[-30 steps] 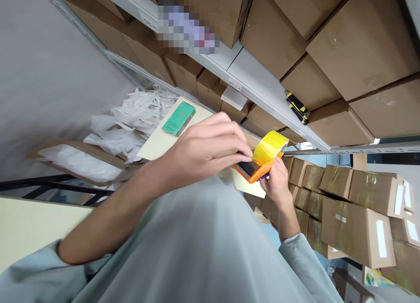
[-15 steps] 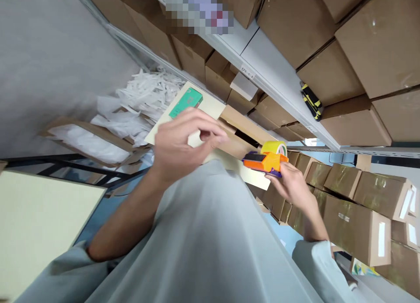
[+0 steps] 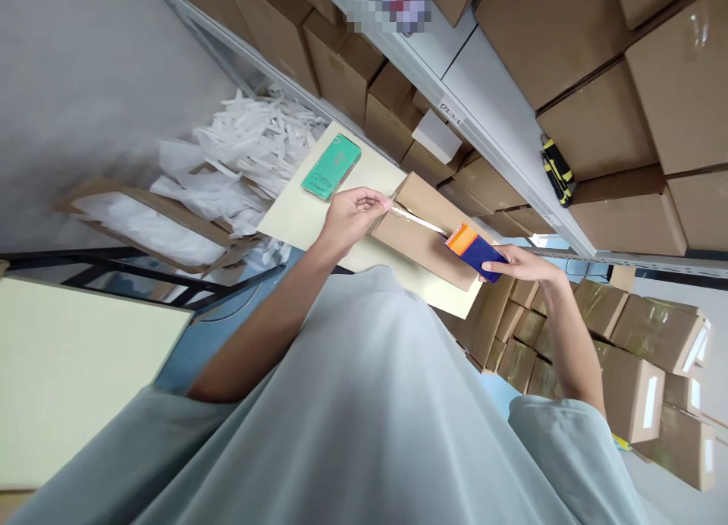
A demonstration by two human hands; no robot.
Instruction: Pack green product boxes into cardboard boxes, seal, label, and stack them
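My left hand (image 3: pixel 353 215) pinching a strip of tape (image 3: pixel 418 220), my right hand (image 3: pixel 520 264) gripping the dispenser (image 3: pixel 483 261), over a cardboard box (image 3: pixel 418 244) on a pale table (image 3: pixel 372 172), loaded shelves (image 3: pixel 483 108) alongside, shredded paper (image 3: pixel 255 138) heaped nearby.

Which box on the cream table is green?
The small green box lying just beyond the left hand; the cardboard box beneath the tape dispenser is larger and brown.

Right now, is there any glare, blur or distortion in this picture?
Head view: glare whitens the tape; the left hand and right hand look fairly sharp. Same head view: wide-angle stretching toward the edges, a pixelated patch up top.
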